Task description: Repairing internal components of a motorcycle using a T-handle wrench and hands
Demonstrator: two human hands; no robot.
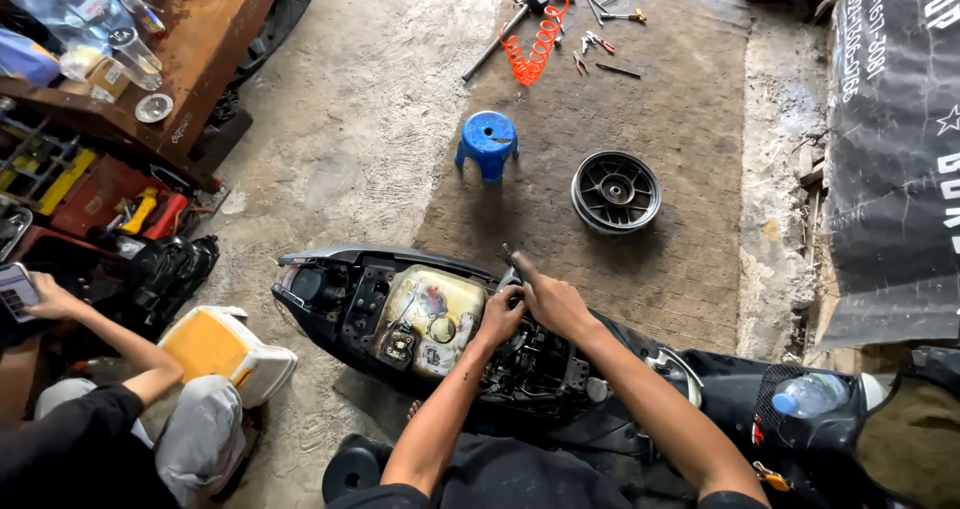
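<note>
A stripped scooter [350, 299] stands below me with its seat off, showing a yellowish fuel tank [435, 314] and dark frame parts. My left hand [500, 317] is closed on something small at the tank's right edge; I cannot tell what it is. My right hand [548, 299] grips a dark screwdriver-like tool [512, 262] that sticks up from my fist just beyond the tank. Both hands are close together over the frame.
A blue plastic stool [488, 144] and a black wheel rim [616, 191] sit on the concrete floor ahead. An orange coiled hose [540, 39] lies among hand tools farther back. A seated person [110, 409] on the left holds a phone, beside a cluttered rusty bench [200, 39].
</note>
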